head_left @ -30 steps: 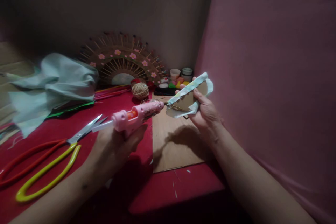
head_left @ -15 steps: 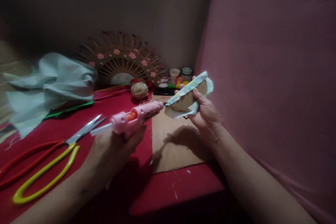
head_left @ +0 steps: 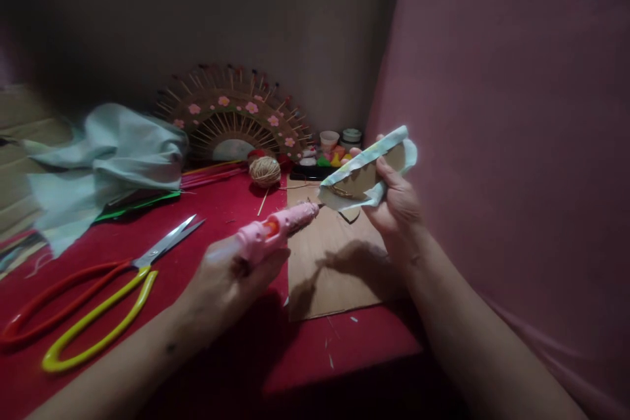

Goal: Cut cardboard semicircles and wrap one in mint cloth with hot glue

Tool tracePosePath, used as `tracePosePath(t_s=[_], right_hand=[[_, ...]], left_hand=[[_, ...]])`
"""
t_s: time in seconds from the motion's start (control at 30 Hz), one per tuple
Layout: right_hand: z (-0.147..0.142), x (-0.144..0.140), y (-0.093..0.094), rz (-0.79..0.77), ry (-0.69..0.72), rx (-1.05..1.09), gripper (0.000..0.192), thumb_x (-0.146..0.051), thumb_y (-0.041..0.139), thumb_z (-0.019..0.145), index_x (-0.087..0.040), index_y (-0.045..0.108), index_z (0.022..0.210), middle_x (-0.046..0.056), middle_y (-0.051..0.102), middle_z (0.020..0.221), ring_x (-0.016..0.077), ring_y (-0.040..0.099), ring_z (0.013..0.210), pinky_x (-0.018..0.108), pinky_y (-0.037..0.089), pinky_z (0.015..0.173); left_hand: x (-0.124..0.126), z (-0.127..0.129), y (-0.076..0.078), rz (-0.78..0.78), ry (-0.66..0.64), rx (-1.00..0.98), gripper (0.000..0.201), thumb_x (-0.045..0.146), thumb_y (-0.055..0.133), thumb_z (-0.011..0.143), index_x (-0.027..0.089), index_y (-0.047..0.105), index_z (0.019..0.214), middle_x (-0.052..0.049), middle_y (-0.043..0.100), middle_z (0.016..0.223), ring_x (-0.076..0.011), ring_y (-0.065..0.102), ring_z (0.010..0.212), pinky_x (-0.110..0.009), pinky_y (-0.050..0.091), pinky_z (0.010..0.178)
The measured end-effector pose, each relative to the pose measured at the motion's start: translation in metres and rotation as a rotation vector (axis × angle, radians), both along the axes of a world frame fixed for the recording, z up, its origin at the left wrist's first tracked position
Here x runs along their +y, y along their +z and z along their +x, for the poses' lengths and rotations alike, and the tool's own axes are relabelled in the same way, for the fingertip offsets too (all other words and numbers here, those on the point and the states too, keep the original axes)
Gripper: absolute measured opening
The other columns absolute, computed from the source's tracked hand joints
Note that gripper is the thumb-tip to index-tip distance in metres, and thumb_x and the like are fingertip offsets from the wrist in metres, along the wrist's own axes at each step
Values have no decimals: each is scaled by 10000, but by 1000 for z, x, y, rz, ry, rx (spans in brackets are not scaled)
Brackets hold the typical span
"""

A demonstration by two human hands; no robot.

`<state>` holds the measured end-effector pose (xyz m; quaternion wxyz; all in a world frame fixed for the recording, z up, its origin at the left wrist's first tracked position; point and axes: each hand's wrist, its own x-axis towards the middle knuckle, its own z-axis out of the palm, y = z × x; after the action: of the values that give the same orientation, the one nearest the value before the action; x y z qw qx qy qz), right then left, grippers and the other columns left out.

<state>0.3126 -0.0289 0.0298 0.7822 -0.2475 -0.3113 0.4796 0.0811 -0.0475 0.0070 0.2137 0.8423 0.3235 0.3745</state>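
The left hand (head_left: pixel 224 289) is wrapped around a pink glue gun (head_left: pixel 298 216), and its fingers are closed on the handle. A pale glue stick (head_left: pixel 224 251) pokes out of the back of the gun. The right hand (head_left: pixel 401 207) has a piece of brown cardboard (head_left: pixel 364 182) pinched in a narrow grip, with the thumb on the side we see. Light blue cloth (head_left: pixel 367 159) is folded over the edges of the cardboard. The piece is up above a flat brown board (head_left: pixel 315 243), and it is tilted, with its right end higher. The tip of the gun points at the low left end of the piece. It is very near, but the picture is dim, so I can't tell if they touch.

The board lies on a red tablecloth (head_left: pixel 315 361). To the left, big scissors (head_left: pixel 142 270) lie a little open, with one red handle and one yellow handle. Behind them is a crumpled heap of light blue fabric (head_left: pixel 118 151). At the back are a ball of string (head_left: pixel 265 172), a brown fan (head_left: pixel 246 108) with pink flowers, a small cup (head_left: pixel 329 140) and a jar (head_left: pixel 351 138).
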Motion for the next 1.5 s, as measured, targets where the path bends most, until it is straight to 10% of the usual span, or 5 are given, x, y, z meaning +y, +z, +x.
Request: tracePosePath(t_s=[0.33, 0.57, 0.73, 1.07, 1.5], right_hand=[[-4, -68, 68, 274, -108, -223, 322, -161, 398, 934, -297, 667, 1045, -24, 761, 919, 175, 691, 1007, 411, 509, 937], [-7, -46, 37, 178, -23, -57, 350, -213, 446, 935, -337, 567, 1239, -10, 754, 958, 195, 705, 970, 521, 498, 962], [4, -10, 2, 64, 5, 126, 368, -214, 432, 941, -365, 539, 1259, -34, 758, 917, 174, 710, 918, 530, 489, 963], [-16, -5, -12, 34, 75, 4, 312, -241, 507, 908, -364, 594, 1182, -45, 755, 963, 157, 699, 933, 450, 499, 970], [-35, 4, -14, -35, 113, -133, 447, -257, 576, 857, -336, 520, 1293, -12, 759, 971, 217, 681, 1026, 498, 485, 976]], left_hand=[[-3, 86, -11, 374, -221, 650, 378, 358, 380, 942, 83, 511, 1165, -157, 582, 1087, -216, 618, 787, -310, 494, 617], [17, 154, -28, 243, -288, 465, 384, 356, 489, 923, 64, 529, 1169, -206, 556, 1227, -325, 496, 1201, -402, 433, 954], [29, 108, -26, -17, -429, 302, 242, 353, 508, 901, 180, 649, 994, -79, 628, 1098, -191, 611, 933, -303, 475, 861], [66, 28, -7, -946, -195, -627, 282, 348, 746, 707, 114, 710, 860, -67, 657, 785, -118, 574, 632, -203, 415, 500], [62, 26, -8, -962, -185, -622, 149, 234, 730, 674, 105, 673, 627, -17, 592, 547, -89, 501, 476, -219, 381, 472]])
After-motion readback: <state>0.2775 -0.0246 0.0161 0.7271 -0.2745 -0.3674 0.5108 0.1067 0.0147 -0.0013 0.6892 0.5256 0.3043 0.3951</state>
